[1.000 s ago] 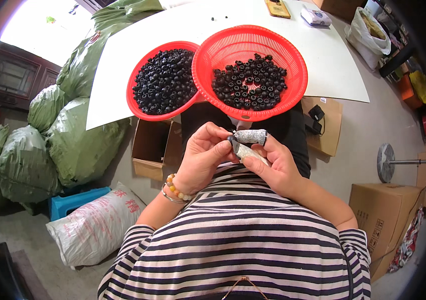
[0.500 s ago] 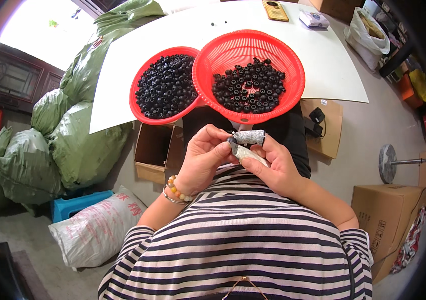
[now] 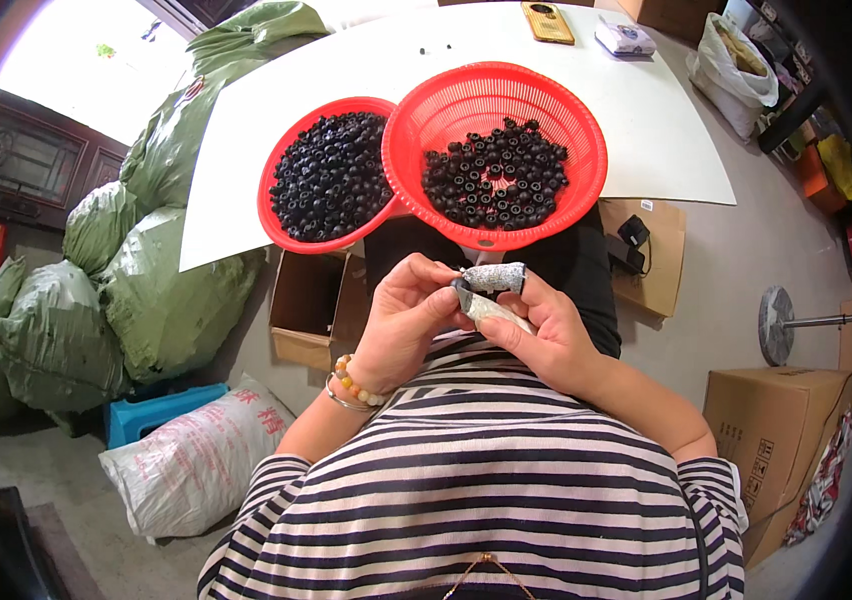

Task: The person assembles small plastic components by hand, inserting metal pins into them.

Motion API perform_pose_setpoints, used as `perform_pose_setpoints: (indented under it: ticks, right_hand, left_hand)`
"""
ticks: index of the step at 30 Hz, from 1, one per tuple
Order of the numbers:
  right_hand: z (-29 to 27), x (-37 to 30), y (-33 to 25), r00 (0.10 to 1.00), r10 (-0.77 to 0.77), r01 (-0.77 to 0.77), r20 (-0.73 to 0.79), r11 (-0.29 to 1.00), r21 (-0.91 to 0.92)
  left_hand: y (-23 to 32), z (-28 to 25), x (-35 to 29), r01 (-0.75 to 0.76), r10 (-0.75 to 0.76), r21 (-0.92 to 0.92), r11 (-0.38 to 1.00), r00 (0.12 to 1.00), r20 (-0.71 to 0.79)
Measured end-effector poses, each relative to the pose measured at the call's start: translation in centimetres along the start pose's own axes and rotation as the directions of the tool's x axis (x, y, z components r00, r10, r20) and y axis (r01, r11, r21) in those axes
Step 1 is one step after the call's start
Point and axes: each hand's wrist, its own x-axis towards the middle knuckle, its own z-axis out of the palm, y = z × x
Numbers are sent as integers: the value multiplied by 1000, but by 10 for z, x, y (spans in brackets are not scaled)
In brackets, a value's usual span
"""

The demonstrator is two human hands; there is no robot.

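Observation:
In front of my striped top, both hands meet in the head view. My right hand (image 3: 566,340) is closed around a small hand tool (image 3: 498,278) with two wrapped handles, one speckled grey, the other whitish. The handles spread apart toward my right fingers, and the tool's working end is mostly hidden. With thumb and forefinger, my left hand (image 3: 408,315) pinches a small dark round piece (image 3: 461,284) against that end. Just beyond stands a red perforated basket (image 3: 491,85) holding black ring-like pieces (image 3: 506,175). Beside it, a second red basket (image 3: 266,180) is filled with similar black pieces (image 3: 331,175).
The baskets rest on a white table (image 3: 661,150), with a yellow phone (image 3: 548,22) and a white packet (image 3: 625,38) at the far side. Green sacks (image 3: 181,290) pile up at left. An open carton (image 3: 308,300) sits under the table; another carton (image 3: 781,440) is at right.
Both hands stay together with the tool and shift very slightly. The small dark piece at the tool's end shows less than before. The baskets keep their places.

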Motion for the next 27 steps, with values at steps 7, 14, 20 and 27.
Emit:
perform_pose_setpoints:
  ticks: [7, 14, 20, 27]
  right_hand:
    - [0, 0, 1, 1000, -20, 19, -8, 1000, -6]
    - [-1, 0, 2, 1000, -23, 23, -2, 1000, 4]
    - [-1, 0, 0, 1000, -22, 21, -4, 999, -31]
    - [-2, -1, 1, 1000, -15, 15, 2, 1000, 8]
  left_hand:
    - [0, 2, 0, 0, 0, -3, 1000, 1000, -5]
    - [2, 2, -1, 26, -26, 1, 1000, 1000, -6]
    - [2, 3, 0, 9, -9, 12, 1000, 1000, -12]
    - [1, 3, 0, -3, 3, 36, 999, 1000, -1]
